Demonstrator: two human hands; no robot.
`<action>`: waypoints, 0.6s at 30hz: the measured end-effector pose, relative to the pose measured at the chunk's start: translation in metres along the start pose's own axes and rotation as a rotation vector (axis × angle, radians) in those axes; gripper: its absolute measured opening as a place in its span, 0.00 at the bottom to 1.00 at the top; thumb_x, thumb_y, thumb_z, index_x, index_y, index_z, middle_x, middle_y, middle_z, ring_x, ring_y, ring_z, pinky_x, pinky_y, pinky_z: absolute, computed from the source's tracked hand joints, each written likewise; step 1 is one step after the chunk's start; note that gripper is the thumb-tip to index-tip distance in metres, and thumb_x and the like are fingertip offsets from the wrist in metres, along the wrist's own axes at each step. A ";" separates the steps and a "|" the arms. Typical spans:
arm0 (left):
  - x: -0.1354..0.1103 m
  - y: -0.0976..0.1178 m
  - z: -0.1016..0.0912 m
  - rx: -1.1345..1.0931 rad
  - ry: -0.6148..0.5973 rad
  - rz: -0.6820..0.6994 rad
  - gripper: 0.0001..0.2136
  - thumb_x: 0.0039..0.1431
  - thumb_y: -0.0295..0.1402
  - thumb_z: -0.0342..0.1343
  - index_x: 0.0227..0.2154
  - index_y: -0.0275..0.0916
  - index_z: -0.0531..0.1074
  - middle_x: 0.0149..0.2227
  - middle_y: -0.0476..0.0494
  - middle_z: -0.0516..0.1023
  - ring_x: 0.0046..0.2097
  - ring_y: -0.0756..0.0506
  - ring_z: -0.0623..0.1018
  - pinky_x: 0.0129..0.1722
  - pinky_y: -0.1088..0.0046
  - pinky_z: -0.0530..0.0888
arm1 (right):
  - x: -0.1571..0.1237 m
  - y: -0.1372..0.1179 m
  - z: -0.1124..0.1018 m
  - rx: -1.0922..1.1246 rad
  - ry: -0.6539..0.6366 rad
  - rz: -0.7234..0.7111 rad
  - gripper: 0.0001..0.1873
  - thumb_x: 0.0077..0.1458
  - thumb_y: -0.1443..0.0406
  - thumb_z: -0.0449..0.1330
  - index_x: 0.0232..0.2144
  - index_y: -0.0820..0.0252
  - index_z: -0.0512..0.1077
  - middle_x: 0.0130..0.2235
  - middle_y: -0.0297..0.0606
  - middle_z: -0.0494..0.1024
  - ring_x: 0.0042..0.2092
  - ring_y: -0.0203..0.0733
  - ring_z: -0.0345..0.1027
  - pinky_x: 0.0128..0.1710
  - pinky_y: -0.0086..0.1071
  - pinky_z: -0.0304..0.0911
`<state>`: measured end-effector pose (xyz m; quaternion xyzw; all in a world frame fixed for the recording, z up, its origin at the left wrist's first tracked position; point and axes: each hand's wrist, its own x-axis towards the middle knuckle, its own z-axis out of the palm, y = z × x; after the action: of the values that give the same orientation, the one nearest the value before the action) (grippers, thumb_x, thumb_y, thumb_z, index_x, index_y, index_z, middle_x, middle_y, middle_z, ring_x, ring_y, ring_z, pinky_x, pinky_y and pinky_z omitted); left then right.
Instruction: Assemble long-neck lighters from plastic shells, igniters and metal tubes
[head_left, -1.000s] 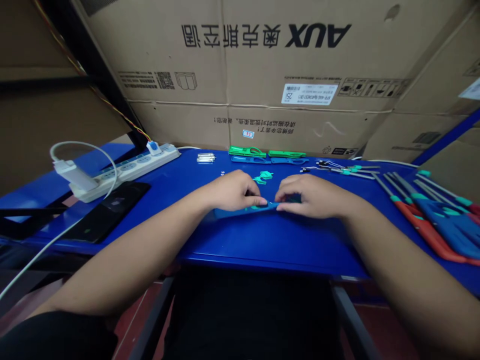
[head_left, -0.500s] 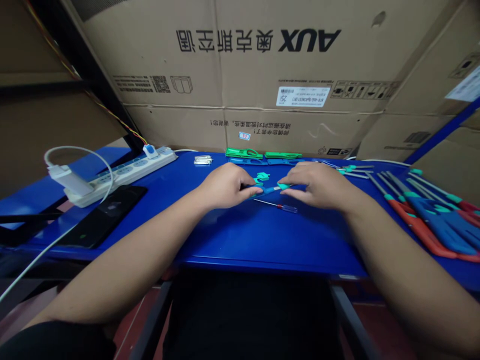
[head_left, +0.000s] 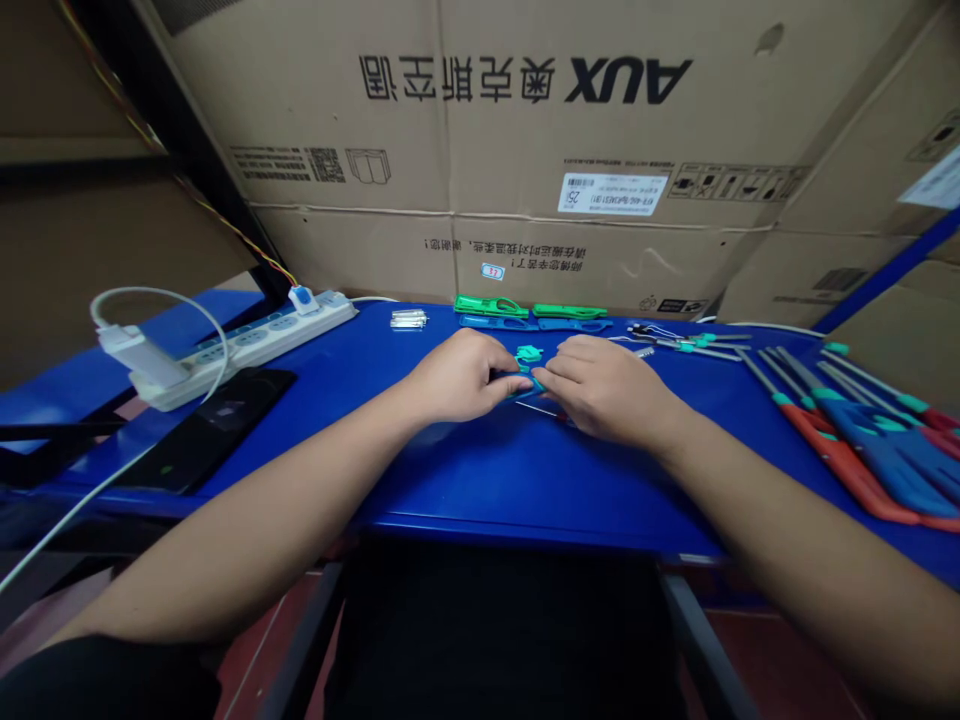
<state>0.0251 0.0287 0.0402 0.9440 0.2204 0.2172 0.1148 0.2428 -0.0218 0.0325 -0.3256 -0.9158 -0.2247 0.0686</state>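
My left hand (head_left: 469, 378) pinches a small blue plastic piece (head_left: 525, 385), a handle-like part mostly hidden by the fingers. My right hand (head_left: 609, 388) is closed at the same piece's right end, its fingertips meeting the left thumb. A short metal end (head_left: 643, 352) shows beyond the right knuckles; whether it belongs to the held piece I cannot tell. Just behind the fingers lies a small turquoise plastic part (head_left: 529, 353). On the table below them lies a thin screwdriver (head_left: 536, 408), its handle mostly covered by my right hand.
Green shells (head_left: 491, 305) and blue shells (head_left: 572, 325) line the back. Small silver cylinders (head_left: 409, 320) lie left of them. Rods with turquoise ends (head_left: 709, 347) and several red-handled (head_left: 847, 460) and blue-handled tools (head_left: 874, 440) lie right. A power strip (head_left: 247, 350) and black phone (head_left: 210, 430) are left.
My right hand has moved left and turned inward, closing the gap to my left hand. It now covers the turquoise bit, metal shaft and screwdriver handle seen before.
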 end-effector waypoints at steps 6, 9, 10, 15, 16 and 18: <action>0.004 -0.008 0.010 -0.383 0.273 -0.335 0.16 0.60 0.44 0.56 0.29 0.36 0.80 0.23 0.49 0.75 0.25 0.51 0.68 0.26 0.74 0.61 | 0.002 -0.008 -0.015 0.110 0.343 0.407 0.19 0.62 0.61 0.54 0.53 0.59 0.70 0.51 0.48 0.76 0.53 0.54 0.64 0.53 0.48 0.56; 0.006 -0.007 0.013 -0.742 0.412 -0.515 0.17 0.55 0.48 0.61 0.28 0.36 0.79 0.24 0.48 0.75 0.24 0.51 0.68 0.24 0.76 0.63 | 0.005 -0.017 -0.016 0.302 0.367 0.693 0.19 0.64 0.53 0.51 0.33 0.58 0.74 0.31 0.40 0.77 0.35 0.44 0.68 0.35 0.36 0.58; 0.006 -0.005 0.014 -0.843 0.446 -0.565 0.18 0.53 0.49 0.62 0.27 0.36 0.78 0.23 0.49 0.75 0.24 0.52 0.68 0.23 0.76 0.63 | 0.007 -0.021 -0.015 0.374 0.298 0.722 0.23 0.64 0.50 0.50 0.27 0.58 0.73 0.25 0.37 0.74 0.30 0.41 0.66 0.31 0.34 0.55; 0.009 0.007 0.021 -1.162 0.565 -0.589 0.21 0.48 0.52 0.66 0.30 0.36 0.76 0.29 0.47 0.77 0.30 0.49 0.75 0.29 0.72 0.75 | 0.021 -0.036 -0.002 0.692 -0.043 0.628 0.30 0.56 0.40 0.54 0.20 0.58 0.70 0.21 0.33 0.73 0.24 0.35 0.62 0.25 0.31 0.49; 0.009 0.008 0.023 -1.175 0.574 -0.573 0.21 0.48 0.52 0.66 0.31 0.36 0.76 0.31 0.47 0.78 0.31 0.49 0.76 0.30 0.71 0.76 | 0.023 -0.037 0.000 0.693 -0.068 0.610 0.29 0.56 0.41 0.55 0.20 0.58 0.70 0.22 0.34 0.73 0.24 0.35 0.61 0.25 0.31 0.49; 0.008 0.008 0.023 -1.155 0.568 -0.555 0.20 0.49 0.51 0.65 0.31 0.36 0.77 0.33 0.46 0.79 0.34 0.47 0.78 0.32 0.71 0.77 | 0.023 -0.037 0.001 0.646 -0.090 0.581 0.26 0.58 0.45 0.55 0.20 0.58 0.70 0.22 0.35 0.73 0.23 0.34 0.60 0.24 0.31 0.48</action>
<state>0.0454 0.0226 0.0252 0.5474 0.3239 0.5007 0.5872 0.2018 -0.0335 0.0244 -0.5411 -0.8115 0.1166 0.1874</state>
